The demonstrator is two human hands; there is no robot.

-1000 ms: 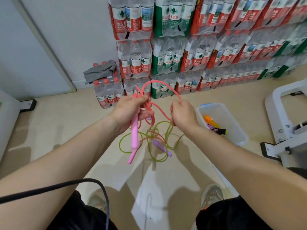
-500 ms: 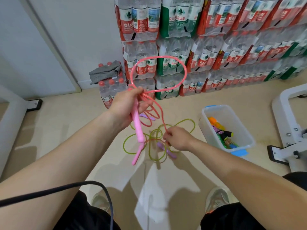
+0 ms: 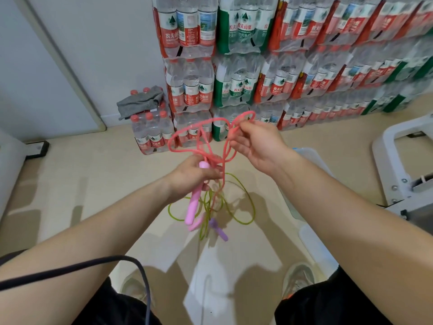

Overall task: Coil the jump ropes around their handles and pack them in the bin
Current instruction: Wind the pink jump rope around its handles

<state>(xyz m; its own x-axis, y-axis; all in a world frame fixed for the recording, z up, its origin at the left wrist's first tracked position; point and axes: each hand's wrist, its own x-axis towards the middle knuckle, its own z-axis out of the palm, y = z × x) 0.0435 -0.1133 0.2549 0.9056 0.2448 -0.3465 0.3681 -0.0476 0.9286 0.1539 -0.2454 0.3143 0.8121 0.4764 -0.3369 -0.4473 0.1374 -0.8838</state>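
Observation:
My left hand [image 3: 192, 175] grips the two pink handles [image 3: 194, 205] of a pink jump rope, which point down at the floor. The pink cord [image 3: 185, 137] loops up above that hand. My right hand [image 3: 255, 144] is raised and pinches a strand of the cord near its top. On the floor below lies a green jump rope [image 3: 246, 202] with purple handles [image 3: 219, 229], uncoiled in loose loops. The clear plastic bin [image 3: 311, 156] stands on the floor to the right, mostly hidden behind my right forearm.
Stacked packs of water bottles [image 3: 246, 73] line the back wall. A grey cloth [image 3: 140, 102] lies on a low pack at the left. A white metal frame [image 3: 403, 165] stands at the right. A black cable [image 3: 70, 270] crosses my left arm. My shoes [image 3: 297, 277] are below.
My right hand has risen from low near the floor rope to above my left hand, carrying a strand of pink cord up. The bin is now hidden behind my right forearm.

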